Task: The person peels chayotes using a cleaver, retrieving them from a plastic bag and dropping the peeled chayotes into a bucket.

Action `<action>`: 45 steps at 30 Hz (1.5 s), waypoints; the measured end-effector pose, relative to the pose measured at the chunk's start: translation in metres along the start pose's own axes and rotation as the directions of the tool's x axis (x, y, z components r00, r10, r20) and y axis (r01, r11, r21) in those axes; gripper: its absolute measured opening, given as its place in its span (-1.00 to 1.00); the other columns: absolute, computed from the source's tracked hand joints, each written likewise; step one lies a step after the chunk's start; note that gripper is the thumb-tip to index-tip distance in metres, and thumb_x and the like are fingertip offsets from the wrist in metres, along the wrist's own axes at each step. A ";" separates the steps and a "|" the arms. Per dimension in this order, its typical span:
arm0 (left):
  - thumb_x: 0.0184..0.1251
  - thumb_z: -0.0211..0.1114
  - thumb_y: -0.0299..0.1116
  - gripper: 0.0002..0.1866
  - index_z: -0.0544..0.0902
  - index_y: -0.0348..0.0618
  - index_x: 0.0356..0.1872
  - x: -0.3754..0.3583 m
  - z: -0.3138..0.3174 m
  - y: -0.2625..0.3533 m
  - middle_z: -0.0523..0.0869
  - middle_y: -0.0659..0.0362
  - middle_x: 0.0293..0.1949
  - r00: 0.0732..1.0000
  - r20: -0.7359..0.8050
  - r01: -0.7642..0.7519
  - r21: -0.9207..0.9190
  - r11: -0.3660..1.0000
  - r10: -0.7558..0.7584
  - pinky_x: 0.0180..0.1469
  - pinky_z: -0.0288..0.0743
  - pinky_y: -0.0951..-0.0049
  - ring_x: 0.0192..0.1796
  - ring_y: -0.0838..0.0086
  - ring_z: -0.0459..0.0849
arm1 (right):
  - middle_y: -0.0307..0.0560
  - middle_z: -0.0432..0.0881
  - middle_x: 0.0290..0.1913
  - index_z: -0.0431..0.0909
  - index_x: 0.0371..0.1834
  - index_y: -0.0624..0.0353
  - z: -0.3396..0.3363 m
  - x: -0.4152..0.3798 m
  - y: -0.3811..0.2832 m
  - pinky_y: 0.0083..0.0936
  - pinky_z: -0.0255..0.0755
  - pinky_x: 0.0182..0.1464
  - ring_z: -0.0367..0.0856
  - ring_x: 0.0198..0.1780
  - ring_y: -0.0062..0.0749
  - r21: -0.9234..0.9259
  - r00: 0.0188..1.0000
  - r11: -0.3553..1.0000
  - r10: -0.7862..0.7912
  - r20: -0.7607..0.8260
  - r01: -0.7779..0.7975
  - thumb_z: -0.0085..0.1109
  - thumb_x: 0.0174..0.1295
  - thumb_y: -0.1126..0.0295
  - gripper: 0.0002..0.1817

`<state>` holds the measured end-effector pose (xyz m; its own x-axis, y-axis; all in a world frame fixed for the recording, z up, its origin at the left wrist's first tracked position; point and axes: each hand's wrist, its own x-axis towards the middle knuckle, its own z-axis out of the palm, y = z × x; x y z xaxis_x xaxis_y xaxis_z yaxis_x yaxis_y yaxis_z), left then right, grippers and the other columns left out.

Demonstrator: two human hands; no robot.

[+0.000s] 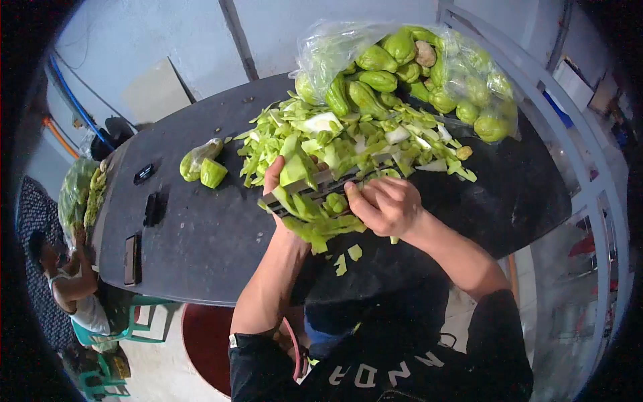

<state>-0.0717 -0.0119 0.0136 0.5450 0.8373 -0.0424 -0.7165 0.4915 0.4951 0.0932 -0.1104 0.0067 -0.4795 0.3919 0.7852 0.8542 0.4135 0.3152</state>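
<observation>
In the head view, my left hand (pixel 276 175) is closed around a cut chayote piece (pixel 292 169), its fingers partly hidden behind the green flesh. My right hand (pixel 387 205) makes a fist at the right end of a long, flat metal blade that looks like a knife (pixel 320 182); the handle is hidden. The blade lies slanted between both hands, against the chayote. Green slices (pixel 315 228) hang in front of and below it. A heap of chopped chayote (pixel 362 142) spreads just beyond my hands, and a few slivers (pixel 354 252) lie nearer to me.
A clear plastic bag (pixel 492 84) of whole chayotes stands at the back of the dark table (pixel 201 248). Chayote pieces (pixel 213 173) and small dark objects (pixel 132 258) lie on the left. A person (pixel 77 288) sits beyond the left edge. Metal railing (pixel 589 194) runs along the right.
</observation>
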 end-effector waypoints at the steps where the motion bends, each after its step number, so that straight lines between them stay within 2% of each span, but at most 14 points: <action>1: 0.23 0.20 0.04 -0.56 0.65 -0.14 -0.14 -0.001 0.000 0.001 0.71 0.09 -0.24 1.000 -0.012 -0.004 0.028 1.000 0.004 -0.08 0.59 0.23 -0.18 0.24 0.68 | -0.27 0.47 -0.56 0.59 -0.21 0.25 0.000 0.000 0.001 -0.54 0.48 -0.53 0.55 -0.54 -0.49 0.001 1.000 1.000 0.000 0.000 0.000 0.15 0.05 0.48 -0.78; 6: 0.26 0.19 0.05 -0.52 0.63 -0.15 -0.03 -0.011 0.017 -0.003 0.70 0.06 -0.13 0.995 -0.032 -0.086 0.118 0.989 0.090 0.04 0.53 0.17 -0.08 0.22 0.64 | -0.26 0.45 -0.60 0.60 -0.21 0.26 0.011 -0.008 0.012 -0.50 0.49 -0.56 0.54 -0.60 -0.45 0.071 0.992 0.990 0.123 -0.017 -0.121 0.17 0.04 0.50 -0.78; 9: 0.28 0.18 0.08 -0.50 0.62 -0.15 -0.02 -0.004 0.008 -0.006 0.69 0.06 -0.12 0.992 -0.069 -0.103 0.103 0.989 0.110 0.03 0.54 0.17 -0.09 0.23 0.64 | -0.25 0.45 -0.61 0.59 -0.23 0.27 0.003 -0.008 0.010 -0.48 0.49 -0.57 0.55 -0.60 -0.42 0.067 0.994 0.992 0.104 -0.022 -0.102 0.17 0.04 0.50 -0.80; 14: 0.31 0.17 0.09 -0.50 0.62 -0.17 -0.03 -0.003 -0.002 0.003 0.69 0.07 -0.16 0.990 0.138 0.003 0.074 0.997 -0.014 -0.01 0.56 0.20 -0.08 0.24 0.64 | -0.23 0.45 -0.61 0.59 -0.24 0.28 -0.004 0.001 0.001 -0.47 0.48 -0.59 0.56 -0.59 -0.42 0.114 0.998 0.993 0.046 -0.032 -0.042 0.17 0.05 0.50 -0.81; 20: 0.35 0.09 0.10 -0.46 0.56 -0.11 0.12 -0.011 0.007 -0.015 0.70 0.07 -0.04 0.999 -0.024 -0.021 0.059 0.998 0.023 0.02 0.59 0.22 -0.06 0.25 0.68 | -0.22 0.55 -0.61 0.57 -0.22 0.25 0.001 -0.006 0.018 -0.45 0.52 -0.57 0.63 -0.59 -0.38 0.014 0.975 0.976 0.216 0.053 -0.217 0.17 0.05 0.51 -0.79; 24: 0.35 0.13 0.05 -0.49 0.54 -0.11 0.13 -0.012 0.011 -0.015 0.68 0.09 -0.05 0.999 0.042 0.017 0.053 0.998 -0.019 0.01 0.59 0.21 -0.05 0.27 0.66 | -0.23 0.56 -0.60 0.57 -0.17 0.21 0.012 -0.015 0.027 -0.43 0.54 -0.55 0.63 -0.60 -0.36 -0.044 0.956 0.958 0.287 0.059 -0.284 0.19 0.03 0.50 -0.75; 26: 0.35 0.14 0.03 -0.50 0.53 -0.12 0.14 -0.011 0.009 -0.013 0.67 0.09 -0.06 0.996 0.082 0.026 0.013 1.000 -0.027 -0.01 0.59 0.20 -0.07 0.27 0.66 | -0.19 0.58 -0.59 0.53 -0.19 0.17 0.015 -0.015 0.026 -0.34 0.55 -0.54 0.65 -0.59 -0.27 -0.021 0.944 0.946 0.325 0.051 -0.324 0.19 0.04 0.50 -0.77; 29: 0.38 0.12 0.02 -0.51 0.52 -0.13 0.14 -0.013 0.015 -0.009 0.67 0.09 -0.06 1.000 0.012 0.000 0.107 0.994 -0.001 0.00 0.59 0.17 -0.05 0.27 0.66 | -0.06 0.62 -0.52 0.40 -0.25 0.13 0.012 -0.016 0.028 -0.19 0.56 -0.48 0.68 -0.49 -0.05 -0.049 0.856 0.876 0.480 0.192 -0.481 0.23 0.05 0.48 -0.77; 32: 0.40 0.07 0.00 -0.52 0.53 -0.18 0.11 0.000 -0.001 -0.007 0.65 0.04 -0.02 0.989 0.138 0.058 -0.019 0.998 -0.055 0.03 0.53 0.21 -0.02 0.26 0.63 | -0.03 0.63 -0.48 0.39 -0.25 0.13 0.007 -0.018 0.031 -0.20 0.58 -0.46 0.69 -0.44 -0.06 -0.006 0.857 0.872 0.482 0.180 -0.489 0.23 0.05 0.49 -0.77; 37: 0.39 0.08 0.00 -0.50 0.52 -0.21 0.10 -0.001 0.014 -0.005 0.65 0.06 -0.02 0.990 -0.142 -0.034 -0.101 0.994 0.019 0.13 0.48 0.21 -0.04 0.26 0.62 | -0.07 0.64 -0.46 0.50 -0.20 0.19 0.007 -0.017 0.024 -0.28 0.58 -0.45 0.70 -0.44 -0.17 0.030 0.919 0.924 0.375 0.119 -0.381 0.24 0.01 0.49 -0.75; 39: 0.36 0.10 0.01 -0.50 0.54 -0.22 0.09 -0.005 0.012 -0.004 0.66 0.07 -0.04 0.994 -0.105 0.006 -0.065 0.998 -0.013 0.13 0.48 0.21 -0.05 0.26 0.63 | -0.15 0.61 -0.48 0.58 -0.14 0.28 0.009 -0.013 0.019 -0.40 0.59 -0.44 0.68 -0.47 -0.30 0.021 0.981 0.981 0.194 0.022 -0.194 0.22 -0.01 0.49 -0.69; 40: 0.34 0.12 0.01 -0.49 0.55 -0.22 0.07 -0.006 0.011 -0.001 0.67 0.07 -0.06 0.997 -0.067 0.041 -0.029 0.999 -0.043 0.13 0.49 0.22 -0.06 0.26 0.63 | -0.20 0.58 -0.49 0.59 -0.15 0.26 0.004 -0.011 0.013 -0.47 0.58 -0.44 0.65 -0.49 -0.36 0.015 0.988 0.989 0.146 0.058 -0.147 0.19 0.02 0.48 -0.72; 42: 0.27 0.15 0.03 -0.49 0.59 -0.27 -0.06 0.003 -0.005 0.001 0.69 0.04 -0.20 0.995 -0.044 0.081 -0.138 0.987 -0.088 0.01 0.55 0.22 -0.13 0.21 0.65 | -0.24 0.55 -0.51 0.59 -0.14 0.25 0.003 -0.004 0.003 -0.52 0.55 -0.46 0.62 -0.49 -0.44 0.019 0.999 1.000 0.016 -0.036 -0.015 0.17 0.05 0.45 -0.73; 45: 0.26 0.16 0.01 -0.49 0.57 -0.31 -0.08 0.009 -0.016 0.004 0.67 0.03 -0.21 0.986 0.105 0.137 -0.105 0.985 -0.126 -0.02 0.56 0.24 -0.15 0.21 0.65 | -0.27 0.52 -0.52 0.58 -0.12 0.25 0.010 -0.001 -0.009 -0.56 0.46 -0.51 0.56 -0.52 -0.50 0.042 0.995 0.998 -0.036 -0.093 0.040 0.19 0.06 0.48 -0.72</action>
<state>-0.0767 0.0014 0.0014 0.6735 0.7390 -0.0127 -0.6770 0.6238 0.3906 0.0841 -0.1060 -0.0017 -0.4894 0.2981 0.8195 0.8250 0.4630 0.3242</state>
